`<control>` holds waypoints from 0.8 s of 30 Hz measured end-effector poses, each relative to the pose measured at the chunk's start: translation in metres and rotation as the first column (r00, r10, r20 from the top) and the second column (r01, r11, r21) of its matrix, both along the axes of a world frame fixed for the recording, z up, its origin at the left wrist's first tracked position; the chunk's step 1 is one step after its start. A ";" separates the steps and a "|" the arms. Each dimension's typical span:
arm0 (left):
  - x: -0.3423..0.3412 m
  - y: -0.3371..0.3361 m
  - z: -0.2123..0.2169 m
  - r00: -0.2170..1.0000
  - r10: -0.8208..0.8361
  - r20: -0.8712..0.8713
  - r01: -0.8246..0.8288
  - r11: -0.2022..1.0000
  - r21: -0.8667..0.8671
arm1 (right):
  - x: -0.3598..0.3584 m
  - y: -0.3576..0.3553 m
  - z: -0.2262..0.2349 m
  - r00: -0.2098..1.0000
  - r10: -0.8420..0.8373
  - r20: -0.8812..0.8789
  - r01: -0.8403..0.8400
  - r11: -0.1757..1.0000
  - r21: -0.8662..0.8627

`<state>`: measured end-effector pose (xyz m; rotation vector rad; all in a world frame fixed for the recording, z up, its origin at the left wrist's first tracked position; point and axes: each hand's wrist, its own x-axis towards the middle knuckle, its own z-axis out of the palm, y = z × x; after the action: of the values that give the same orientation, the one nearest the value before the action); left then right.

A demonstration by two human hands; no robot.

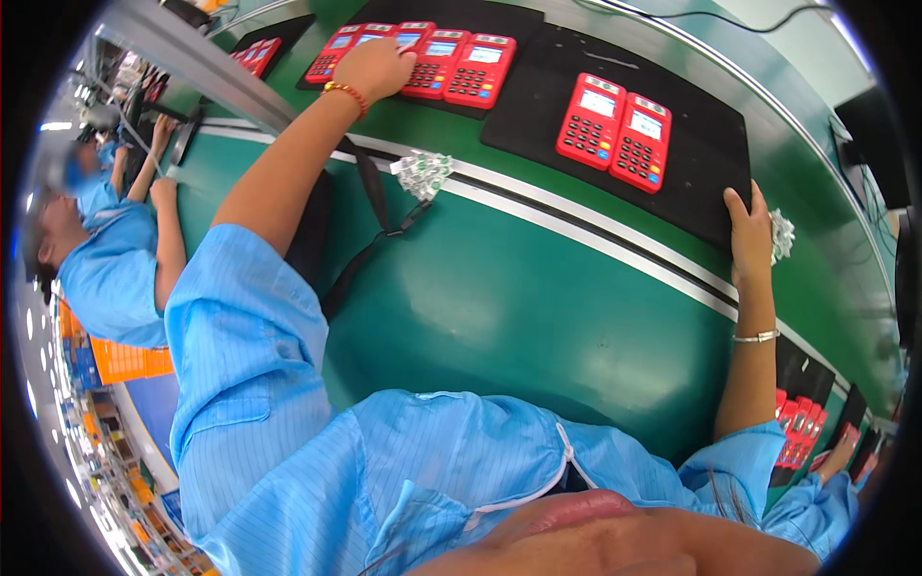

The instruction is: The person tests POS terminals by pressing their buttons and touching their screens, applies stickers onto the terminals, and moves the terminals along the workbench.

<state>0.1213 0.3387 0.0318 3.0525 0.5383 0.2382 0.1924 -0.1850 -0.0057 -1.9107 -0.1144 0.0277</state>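
Observation:
Several red handheld card terminals (pixel 477 72) with keypads and lit screens lie in a row on a black mat at the upper left. Over that row is my left hand (pixel 373 69), fingers curled together at one terminal; whatever they pinch is too small to make out. Two more red card terminals (pixel 588 123) lie side by side on a second black mat (pixel 706 115). At this mat's right edge, my right hand (pixel 752 230) grips the border, thumb on top and fingers along the outer side.
A metal post (pixel 197 62) rises beside my left arm. Crumpled clear-and-green plastic (pixel 423 174) and a black strap (pixel 370 187) are by the white rail. More red terminals (pixel 799 422) sit at the lower right. A co-worker in blue (pixel 115 259) works on the left.

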 end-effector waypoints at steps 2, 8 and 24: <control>0.006 0.006 -0.004 1.000 -0.022 0.020 0.021 0.996 0.081 | 0.002 0.001 -0.001 0.999 0.001 0.037 0.001 0.999 -0.042; 0.026 -0.023 -0.005 0.985 -0.157 0.072 0.156 0.988 0.020 | -0.002 0.007 0.002 0.992 -0.095 0.081 0.105 0.986 -0.131; 0.057 -0.143 -0.016 0.761 -0.610 0.220 0.649 0.716 -0.257 | 0.019 -0.018 -0.012 0.997 0.078 -0.007 -0.076 0.988 0.133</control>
<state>0.1784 0.1961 0.0161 2.6681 -0.4527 0.2668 0.2111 -0.2026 -0.0178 -1.7725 -0.1773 0.0820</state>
